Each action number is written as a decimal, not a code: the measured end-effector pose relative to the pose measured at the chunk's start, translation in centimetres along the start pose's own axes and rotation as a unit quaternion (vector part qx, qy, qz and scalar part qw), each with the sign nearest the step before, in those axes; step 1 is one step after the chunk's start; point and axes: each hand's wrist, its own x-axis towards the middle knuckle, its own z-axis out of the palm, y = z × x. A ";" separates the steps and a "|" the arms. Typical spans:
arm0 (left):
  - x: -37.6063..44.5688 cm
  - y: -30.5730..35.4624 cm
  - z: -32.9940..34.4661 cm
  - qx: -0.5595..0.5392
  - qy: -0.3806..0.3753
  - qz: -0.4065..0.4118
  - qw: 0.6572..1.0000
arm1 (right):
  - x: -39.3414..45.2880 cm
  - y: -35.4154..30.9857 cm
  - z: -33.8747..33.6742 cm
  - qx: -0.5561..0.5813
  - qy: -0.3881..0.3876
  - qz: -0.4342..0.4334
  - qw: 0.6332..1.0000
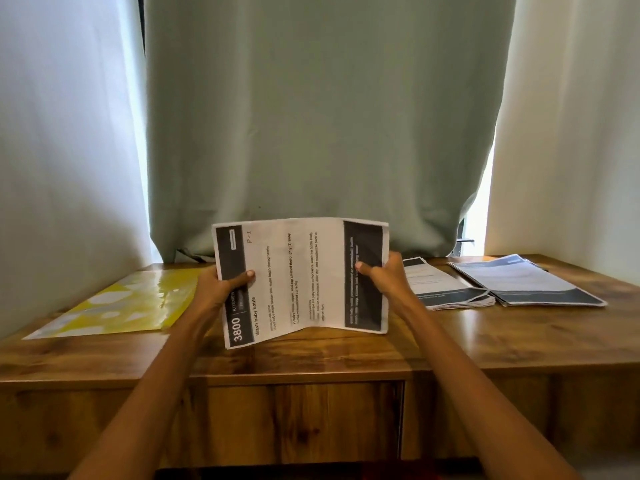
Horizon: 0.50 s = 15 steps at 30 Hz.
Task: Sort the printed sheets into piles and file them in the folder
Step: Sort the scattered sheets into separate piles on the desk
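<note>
Between both hands (221, 289), creased paper sheet (301, 275)

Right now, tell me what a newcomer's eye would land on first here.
First, the printed sheet headed "3800", held up mid-frame by the left hand and right hand at its two ends. Next, the yellow folder lying on the wooden table at left, and two paper piles at right.

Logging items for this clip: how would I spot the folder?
Start at the wooden desk before the green curtain. The folder lies flat at its left end, away from the paper piles on the right. It alone is glossy yellow with pale patches.
</note>
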 end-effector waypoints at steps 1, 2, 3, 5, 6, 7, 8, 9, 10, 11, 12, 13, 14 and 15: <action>-0.6 -1.1 0.2 -0.022 0.004 -0.029 0.999 | -0.3 0.9 0.2 0.001 -0.002 0.023 1.000; -1.0 -2.0 0.5 -0.036 0.008 -0.052 0.998 | -0.6 1.9 0.4 -0.001 -0.002 0.041 0.999; -1.4 -2.6 0.6 -0.038 0.009 -0.063 0.997 | -0.7 2.5 0.5 -0.003 -0.002 0.051 0.999; -1.3 -2.9 0.7 -0.016 0.000 -0.057 0.998 | -0.6 2.7 0.5 0.000 0.001 0.053 0.999; -0.9 -2.6 0.7 -0.002 -0.005 -0.051 0.999 | -0.4 2.3 0.4 0.003 0.002 0.047 0.999; -0.7 -2.1 0.8 0.007 -0.011 -0.044 0.999 | -0.1 2.0 0.3 0.012 0.004 0.036 0.999; -0.3 -1.7 0.7 0.009 -0.012 -0.037 0.999 | 0.2 1.6 0.1 0.023 0.007 0.026 0.999; 0.0 -1.4 0.7 0.003 -0.013 -0.032 0.999 | 0.5 1.3 0.0 0.033 0.009 0.017 0.999; 0.1 -1.3 0.7 -0.005 -0.013 -0.030 0.999 | 0.7 1.2 -0.1 0.037 0.010 0.013 0.999; 0.0 -1.7 0.6 -0.005 -0.014 -0.036 0.999 | 0.7 1.4 -0.1 0.035 0.006 0.016 0.999; -0.2 -2.3 0.6 0.000 -0.015 -0.049 0.999 | 0.5 1.9 -0.1 0.028 -0.001 0.030 0.999; -0.6 -3.3 0.6 0.003 -0.022 -0.064 0.998 | 0.4 2.8 0.0 0.022 -0.008 0.050 0.998; -1.0 -4.2 0.6 0.008 -0.031 -0.076 0.997 | 0.2 3.7 0.1 0.022 -0.012 0.072 0.997; -1.3 -5.1 0.8 0.009 -0.036 -0.084 0.996 | 0.0 4.6 0.3 0.032 -0.011 0.093 0.995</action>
